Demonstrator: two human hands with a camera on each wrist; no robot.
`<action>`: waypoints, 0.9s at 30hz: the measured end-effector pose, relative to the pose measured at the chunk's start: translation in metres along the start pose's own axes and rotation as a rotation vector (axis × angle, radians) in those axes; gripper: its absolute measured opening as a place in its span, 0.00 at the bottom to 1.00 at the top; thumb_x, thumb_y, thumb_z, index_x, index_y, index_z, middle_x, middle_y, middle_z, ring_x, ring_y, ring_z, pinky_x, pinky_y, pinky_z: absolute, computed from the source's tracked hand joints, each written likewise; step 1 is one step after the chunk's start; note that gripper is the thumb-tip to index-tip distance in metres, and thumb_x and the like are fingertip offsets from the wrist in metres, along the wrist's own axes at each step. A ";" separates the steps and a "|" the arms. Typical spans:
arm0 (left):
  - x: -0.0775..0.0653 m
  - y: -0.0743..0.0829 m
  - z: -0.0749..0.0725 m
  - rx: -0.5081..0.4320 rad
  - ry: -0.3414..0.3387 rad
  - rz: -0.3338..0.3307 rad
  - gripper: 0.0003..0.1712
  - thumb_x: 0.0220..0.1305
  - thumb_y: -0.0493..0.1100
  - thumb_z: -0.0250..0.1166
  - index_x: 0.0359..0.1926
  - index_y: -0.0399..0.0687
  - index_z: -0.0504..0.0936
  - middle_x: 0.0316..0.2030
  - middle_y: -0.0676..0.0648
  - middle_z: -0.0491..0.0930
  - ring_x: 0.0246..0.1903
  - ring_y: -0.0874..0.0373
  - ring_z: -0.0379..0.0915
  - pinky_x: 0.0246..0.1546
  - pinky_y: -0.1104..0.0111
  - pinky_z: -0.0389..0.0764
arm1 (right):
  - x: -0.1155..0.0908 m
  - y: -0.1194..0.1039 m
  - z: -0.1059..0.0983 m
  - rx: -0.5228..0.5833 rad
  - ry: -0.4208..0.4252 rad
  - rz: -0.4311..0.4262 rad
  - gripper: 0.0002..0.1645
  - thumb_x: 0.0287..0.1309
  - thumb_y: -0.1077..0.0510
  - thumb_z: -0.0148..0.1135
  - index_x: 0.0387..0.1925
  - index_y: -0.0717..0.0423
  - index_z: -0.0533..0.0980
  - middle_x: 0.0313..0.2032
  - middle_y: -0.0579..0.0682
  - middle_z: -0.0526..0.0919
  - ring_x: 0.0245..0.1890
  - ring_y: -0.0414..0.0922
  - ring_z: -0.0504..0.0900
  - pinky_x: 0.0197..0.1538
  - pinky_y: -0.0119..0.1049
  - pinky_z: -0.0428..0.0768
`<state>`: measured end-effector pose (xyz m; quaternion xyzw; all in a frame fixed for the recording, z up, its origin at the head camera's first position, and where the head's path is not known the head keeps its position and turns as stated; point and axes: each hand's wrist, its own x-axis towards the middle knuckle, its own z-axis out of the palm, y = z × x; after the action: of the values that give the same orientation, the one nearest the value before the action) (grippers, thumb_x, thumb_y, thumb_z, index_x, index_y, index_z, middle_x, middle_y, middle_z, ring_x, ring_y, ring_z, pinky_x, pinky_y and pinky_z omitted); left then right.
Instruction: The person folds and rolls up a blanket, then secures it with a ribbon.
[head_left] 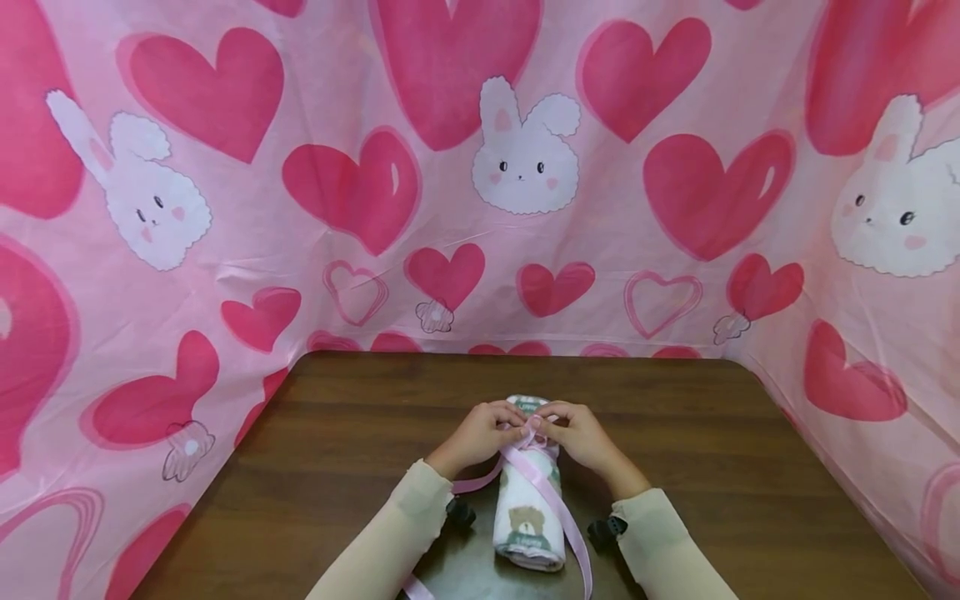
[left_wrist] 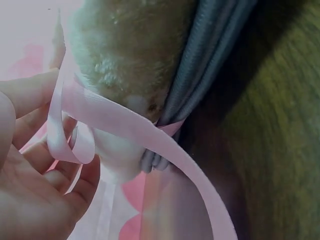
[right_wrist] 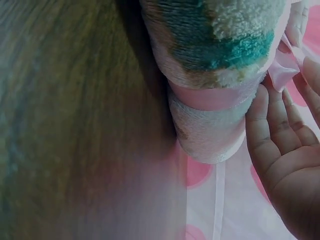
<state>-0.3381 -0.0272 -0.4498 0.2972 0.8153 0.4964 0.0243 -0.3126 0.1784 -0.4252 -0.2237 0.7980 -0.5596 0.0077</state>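
Observation:
A rolled towel (head_left: 521, 500) with a bear print lies lengthwise on the table. Pink ribbon (head_left: 542, 483) circles it near its far end, and one long tail trails down over the roll. At the knot, my left hand (head_left: 471, 435) pinches the ribbon between thumb and fingers; a loop of ribbon (left_wrist: 86, 142) hangs by its fingers in the left wrist view. My right hand (head_left: 583, 437) pinches the ribbon from the other side. In the right wrist view, the ribbon band (right_wrist: 212, 97) lies flat around the towel, beside the fingers (right_wrist: 259, 117). The fingertips partly hide the knot.
The towel rests on a dark brown wooden table (head_left: 360, 417). A pink cloth (head_left: 480, 333) with hearts and rabbits hangs behind the table and along both sides. Another ribbon end (head_left: 417, 588) lies near the left forearm. Black wrist cameras (head_left: 460, 512) sit under the cuffs.

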 end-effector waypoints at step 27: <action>-0.002 -0.006 0.002 -0.099 0.028 -0.052 0.04 0.62 0.37 0.68 0.35 0.41 0.87 0.38 0.50 0.83 0.36 0.62 0.73 0.34 0.71 0.77 | -0.012 0.029 -0.021 -0.244 0.009 -0.070 0.08 0.59 0.57 0.68 0.41 0.53 0.83 0.39 0.44 0.83 0.37 0.43 0.81 0.42 0.37 0.79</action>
<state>-0.3385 -0.0286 -0.4568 0.2675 0.7975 0.5393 0.0401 -0.3175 0.2089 -0.4462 -0.2480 0.8518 -0.4595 -0.0427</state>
